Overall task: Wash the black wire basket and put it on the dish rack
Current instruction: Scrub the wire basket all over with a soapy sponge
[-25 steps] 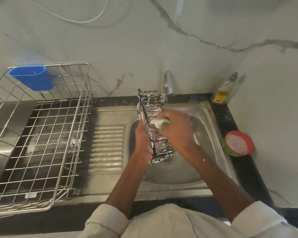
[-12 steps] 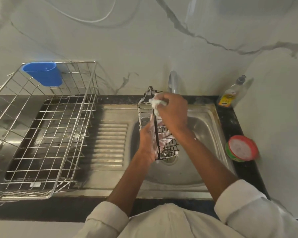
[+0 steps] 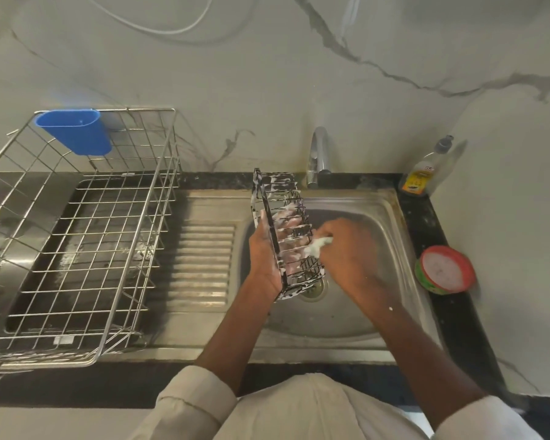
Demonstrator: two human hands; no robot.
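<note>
Gripping the basket (image 3: 283,230) from its left side, my left hand (image 3: 262,252) holds it tilted on edge over the sink (image 3: 385,223), suds all over the wires. On the other side my right hand (image 3: 346,249) pinches a soapy sponge (image 3: 319,244) against the wires. Well left of the grip stands the rack (image 3: 77,236), a blue cup (image 3: 77,130) hooked on its far rim.

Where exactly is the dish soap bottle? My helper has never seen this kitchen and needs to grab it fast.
Start at the steel sink and its chrome tap. Follow the black counter to the right of the tap into the far corner by the wall: the dish soap bottle stands there. It is clear with a yellow label and dark cap, unlike the round red-rimmed tub nearer along the counter.
</note>
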